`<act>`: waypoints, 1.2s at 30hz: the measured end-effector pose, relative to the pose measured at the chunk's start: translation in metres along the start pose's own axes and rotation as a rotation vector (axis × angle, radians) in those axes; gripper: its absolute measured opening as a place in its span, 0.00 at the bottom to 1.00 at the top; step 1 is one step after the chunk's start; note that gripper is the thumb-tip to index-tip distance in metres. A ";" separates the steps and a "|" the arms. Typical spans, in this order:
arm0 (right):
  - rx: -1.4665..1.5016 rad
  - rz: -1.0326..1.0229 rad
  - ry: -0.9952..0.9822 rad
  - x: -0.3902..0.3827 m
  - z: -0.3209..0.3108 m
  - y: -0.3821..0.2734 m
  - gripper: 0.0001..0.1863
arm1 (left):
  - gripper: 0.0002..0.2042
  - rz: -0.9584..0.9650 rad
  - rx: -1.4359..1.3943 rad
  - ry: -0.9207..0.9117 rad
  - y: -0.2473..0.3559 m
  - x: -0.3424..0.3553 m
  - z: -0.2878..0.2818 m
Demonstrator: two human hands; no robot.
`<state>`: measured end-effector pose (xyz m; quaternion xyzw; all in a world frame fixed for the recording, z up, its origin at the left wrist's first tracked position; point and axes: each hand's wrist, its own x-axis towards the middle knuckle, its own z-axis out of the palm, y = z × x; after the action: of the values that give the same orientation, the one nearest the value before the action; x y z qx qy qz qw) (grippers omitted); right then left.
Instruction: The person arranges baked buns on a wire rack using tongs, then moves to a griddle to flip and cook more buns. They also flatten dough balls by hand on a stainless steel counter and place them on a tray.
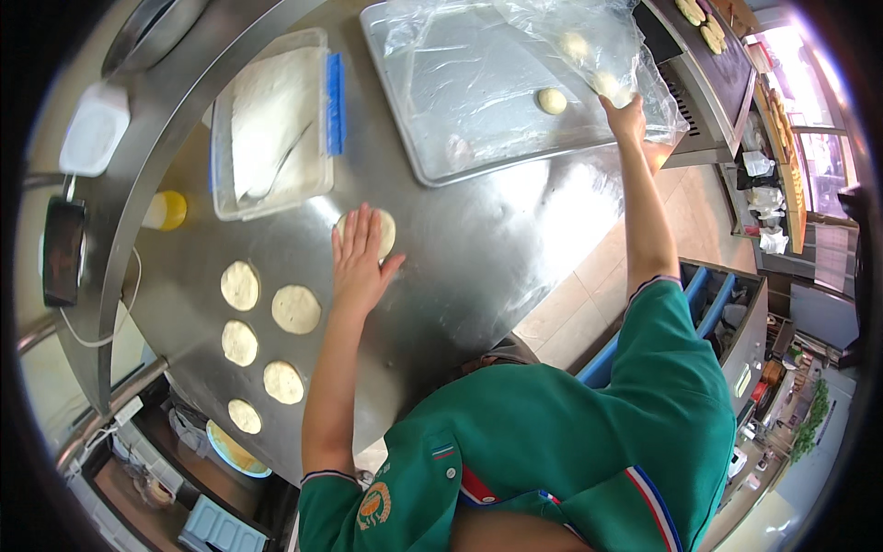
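Observation:
My left hand (357, 262) lies flat, palm down, with its fingers stretched over a round of dough (387, 235) on the steel table. To its left, several flattened dough rounds (296, 309) rest in two loose rows. My right hand (627, 120) reaches out to the right side of a metal tray (428, 166), its fingers curled around a pale dough ball (607, 85) at the plastic sheet. Clear crinkled plastic (515, 23) covers part of the tray and partly veils the fingertips. Another dough ball (552, 101) sits uncovered on the tray, and one more (574, 46) shows through the plastic.
A clear tub (276, 101) of white flour with a scoop in it stands left of the tray, a blue clip along its side. A yellow-capped container (167, 211) is near the raised shelf edge (152, 152). An oven (694, 101) stands beyond the tray's right end.

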<state>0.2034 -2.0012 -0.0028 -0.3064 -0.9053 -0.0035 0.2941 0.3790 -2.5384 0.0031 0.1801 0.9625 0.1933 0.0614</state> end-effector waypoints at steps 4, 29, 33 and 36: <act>0.113 -0.102 -0.468 0.133 0.026 -0.009 0.14 | 0.41 -0.006 -0.017 -0.035 -0.001 0.003 0.000; 0.386 -0.295 -0.450 0.087 0.079 -0.039 0.29 | 0.15 -0.316 -2.047 -0.112 0.154 0.174 -0.037; -0.462 -0.628 -0.619 0.152 0.210 -0.003 0.36 | 0.18 -0.365 -2.113 -0.022 0.094 0.079 -0.044; 0.238 -0.055 -0.179 0.116 0.222 -0.026 0.37 | 0.18 -0.490 -1.911 0.232 0.035 -0.015 -0.050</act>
<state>-0.0033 -1.9166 -0.1197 -0.2435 -0.9300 0.1232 0.2460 0.3950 -2.5317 0.0633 -0.1691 0.4130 0.8863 0.1242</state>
